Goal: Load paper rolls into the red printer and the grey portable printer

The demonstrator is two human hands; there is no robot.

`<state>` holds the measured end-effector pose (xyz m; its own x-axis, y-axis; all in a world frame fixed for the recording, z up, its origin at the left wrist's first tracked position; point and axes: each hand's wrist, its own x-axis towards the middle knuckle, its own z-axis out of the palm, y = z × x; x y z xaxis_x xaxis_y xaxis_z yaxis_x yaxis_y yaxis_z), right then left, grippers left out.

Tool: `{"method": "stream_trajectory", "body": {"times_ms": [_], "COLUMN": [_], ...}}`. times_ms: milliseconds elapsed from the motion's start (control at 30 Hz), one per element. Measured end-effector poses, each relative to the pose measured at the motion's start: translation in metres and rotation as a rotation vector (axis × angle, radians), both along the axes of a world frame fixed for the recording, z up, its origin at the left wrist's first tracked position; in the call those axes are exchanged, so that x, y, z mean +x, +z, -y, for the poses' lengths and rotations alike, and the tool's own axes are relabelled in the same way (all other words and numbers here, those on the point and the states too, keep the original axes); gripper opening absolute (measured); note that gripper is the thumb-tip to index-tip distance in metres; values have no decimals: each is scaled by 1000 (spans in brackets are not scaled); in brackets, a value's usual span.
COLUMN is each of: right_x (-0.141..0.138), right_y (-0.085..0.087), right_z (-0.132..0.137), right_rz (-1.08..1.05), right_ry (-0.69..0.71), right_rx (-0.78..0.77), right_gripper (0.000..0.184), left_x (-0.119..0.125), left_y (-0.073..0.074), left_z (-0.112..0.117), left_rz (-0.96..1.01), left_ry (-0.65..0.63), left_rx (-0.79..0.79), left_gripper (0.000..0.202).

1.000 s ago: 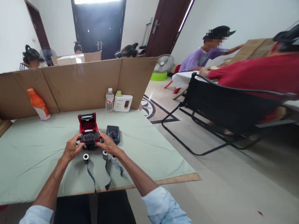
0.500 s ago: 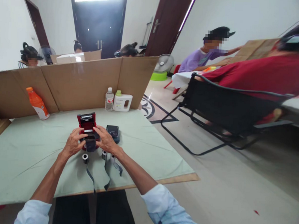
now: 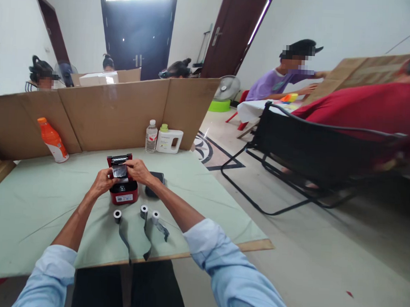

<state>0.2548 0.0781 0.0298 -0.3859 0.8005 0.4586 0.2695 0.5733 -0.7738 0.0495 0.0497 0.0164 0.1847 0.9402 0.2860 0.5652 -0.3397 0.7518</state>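
A small red and black printer [image 3: 124, 196] stands on the table with its lid tipped up at the back. Above its open compartment is a short, shiny dark strip [image 3: 119, 171], stretched between my hands. My left hand [image 3: 102, 181] pinches the strip's left side. On the other side, the fingers of my right hand [image 3: 138, 171] close on the strip's right edge by the raised lid. In front of the printer lie a left roll [image 3: 117, 215], a middle roll [image 3: 144, 210] and a right roll [image 3: 156, 215], small and white-ended, with dark tails trailing.
A dark boxy device [image 3: 151, 190] sits right of the printer, partly behind my right forearm. Against the cardboard screen [image 3: 114, 116] stand an orange bottle [image 3: 53, 141], a clear bottle [image 3: 151, 137] and a white jug [image 3: 169, 141]. People sit beyond the screen and at right, near a black chair [image 3: 314, 159].
Both hands have moved up and back from the printer's front to its raised lid, taking the dark strip with them. The printer's red front and label now show.
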Motion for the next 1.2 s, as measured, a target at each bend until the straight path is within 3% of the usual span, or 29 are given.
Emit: {"method": "stream_trajectory", "body": {"times_ms": [133, 233, 367, 467, 667, 800, 967, 1133, 1200], "right_x": [-5, -8, -9, -10, -11, 6, 54, 113, 134], "right_y": [20, 37, 59, 70, 70, 59, 41, 21, 14], "right_z": [-6, -4, 7, 22, 68, 109, 164, 202, 210], "right_rz": [-81, -161, -228, -254, -229, -225, -146, -113, -118], "right_ry": [58, 84, 137, 144, 118, 147, 69, -21, -62], "right_rx": [-32, -79, -97, -52, 23, -22, -98, -345, -378], "right_gripper": [24, 22, 20, 23, 23, 16, 17, 25, 27], "left_x": [-1, 0, 3, -5, -41, -46, -12, 47, 74], "left_y": [2, 6, 15, 23, 42, 53, 57, 47, 41], "left_z": [-3, -2, 5, 15, 45, 71, 95, 101, 100], "left_rz": [14, 81, 228, 224, 111, -26, -147, -237, -310], "left_ry": [15, -13, -112, -122, -14, -24, -182, -363, -439], "left_rx": [-25, -49, -61, -66, 52, 114, 159, 179, 170], "left_gripper": [22, 29, 41, 39, 33, 27, 16, 20, 26]}}
